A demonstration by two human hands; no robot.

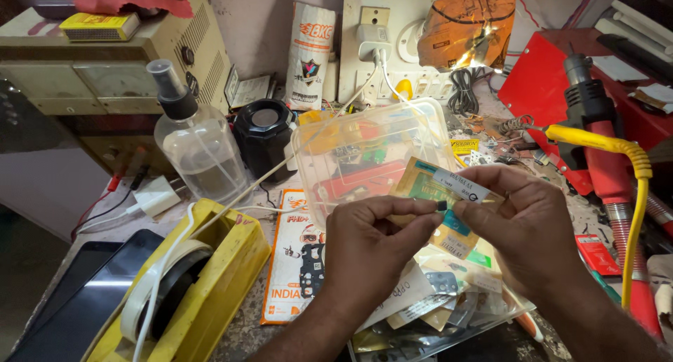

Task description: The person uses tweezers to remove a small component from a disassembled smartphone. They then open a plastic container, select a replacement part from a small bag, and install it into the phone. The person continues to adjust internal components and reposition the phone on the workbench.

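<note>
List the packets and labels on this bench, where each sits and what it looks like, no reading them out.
Small pouch: between both hands, gold and green, white label strip.
Tall packet: leaning on the back wall, white with orange and black print.
Flat card packet: beside the left hand, orange and white.

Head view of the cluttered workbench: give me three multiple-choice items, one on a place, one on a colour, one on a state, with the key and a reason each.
1. Where is the clear plastic spray bottle?
A. left of the clear plastic box
B. inside the box
C. on the red heat gun

2. What colour is the big tape dispenser?
A. blue
B. yellow
C. green

3. What holds the tiny dark component?
A. nothing, it lies on the bench
B. the left hand alone
C. both hands, with the right hand

Key: A, the bottle stands left of the box; B, its body is yellow; C, fingertips of both hands pinch it together.
</note>
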